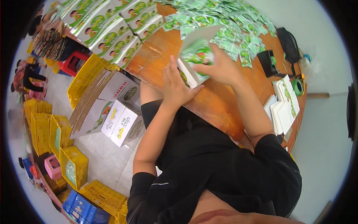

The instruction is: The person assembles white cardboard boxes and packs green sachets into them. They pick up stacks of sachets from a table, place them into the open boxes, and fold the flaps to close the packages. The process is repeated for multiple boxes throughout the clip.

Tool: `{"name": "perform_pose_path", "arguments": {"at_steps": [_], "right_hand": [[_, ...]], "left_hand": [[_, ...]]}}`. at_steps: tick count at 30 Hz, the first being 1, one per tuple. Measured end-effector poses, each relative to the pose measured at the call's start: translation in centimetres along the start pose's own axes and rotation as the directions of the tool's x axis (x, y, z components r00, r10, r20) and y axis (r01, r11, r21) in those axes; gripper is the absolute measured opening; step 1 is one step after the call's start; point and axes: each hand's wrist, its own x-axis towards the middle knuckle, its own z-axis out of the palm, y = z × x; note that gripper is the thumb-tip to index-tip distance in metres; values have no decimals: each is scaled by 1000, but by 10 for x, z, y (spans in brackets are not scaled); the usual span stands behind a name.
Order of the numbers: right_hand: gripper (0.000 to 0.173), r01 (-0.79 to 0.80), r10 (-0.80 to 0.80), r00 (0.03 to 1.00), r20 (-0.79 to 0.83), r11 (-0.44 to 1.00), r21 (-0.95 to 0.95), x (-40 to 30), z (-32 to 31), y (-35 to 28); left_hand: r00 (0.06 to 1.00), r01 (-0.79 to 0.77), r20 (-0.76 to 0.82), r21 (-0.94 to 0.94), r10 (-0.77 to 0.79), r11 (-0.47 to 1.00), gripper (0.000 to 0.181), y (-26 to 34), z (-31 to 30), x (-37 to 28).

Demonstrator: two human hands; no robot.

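Observation:
Over the wooden table [156, 53], an open white and green paperboard box [188, 73] is held tilted between both hands. My left hand [176, 84] grips the side and lower edge of the box. My right hand [223, 65] reaches over the box's far side, its fingers on green printed sachets [202, 56] standing in the opening; some fingertips are hidden. A raised white flap [200, 35] stands above the sachets. Behind the hands, a large heap of green sachets [223, 16] spreads over the table.
Stacked green and white boxes [112, 37] stand at the upper left. A tape dispenser [267, 63], a black pouch [288, 46] and flat cartons [282, 106] lie at the right. Cardboard cartons [100, 112] and yellow crates [74, 168] stand on the floor; other people [47, 42] are farther off.

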Motion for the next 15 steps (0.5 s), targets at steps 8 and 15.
{"name": "perform_pose_path", "arguments": {"at_steps": [8, 15], "right_hand": [[83, 101, -69, 994, 86, 877, -470, 0, 41, 23], [47, 265, -164, 912, 375, 935, -237, 24, 64, 56]], "left_hand": [[991, 127, 28, -6, -127, 992, 146, -2, 17, -34], [985, 147, 82, 53, -151, 988, 144, -11, 18, -29]]}}
